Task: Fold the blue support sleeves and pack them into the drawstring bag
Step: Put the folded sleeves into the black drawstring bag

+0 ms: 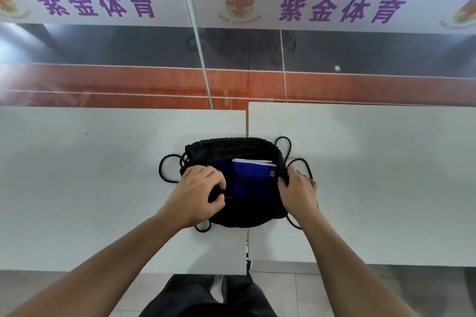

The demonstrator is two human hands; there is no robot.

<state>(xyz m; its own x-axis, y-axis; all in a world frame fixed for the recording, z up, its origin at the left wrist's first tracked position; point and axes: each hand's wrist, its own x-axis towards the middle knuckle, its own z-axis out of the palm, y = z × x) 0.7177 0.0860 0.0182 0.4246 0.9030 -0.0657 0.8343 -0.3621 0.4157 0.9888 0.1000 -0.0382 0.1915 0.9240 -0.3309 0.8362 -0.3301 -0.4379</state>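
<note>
Gripping the black drawstring bag (pixel 233 152) at both sides of its mouth, you have it lying just below the centre of the frame, straddling the seam where the two white tables (pixel 103 162) meet. Your left hand (pixel 199 190) sits on the left edge of the opening, fingers curled inward with the thumb tucked toward them, pinching a fold of the black fabric. Your right hand (pixel 296 189) is on the right edge, fingers bent and bunched close together around the rim and cord there; how much cord lies under that palm you cannot tell from this angle.

Inside the open mouth, between your two hands, the folded blue support sleeves (pixel 253 175) show as a dark blue stack with a white edge along the top and a small red mark near the right corner. How many sleeves make up the stack is not clear.

Black cord loops (pixel 167 170) spill out to the left of the bag, more loop out at the upper right and right, and one small loop lies at the lower left, all resting on the table surface.

Across the upper part of the frame runs a white banner (pixel 167 2) with purple characters and a winged emblem, fixed on glass. At the bottom centre your dark trousers (pixel 206 298) appear above a tiled floor.
</note>
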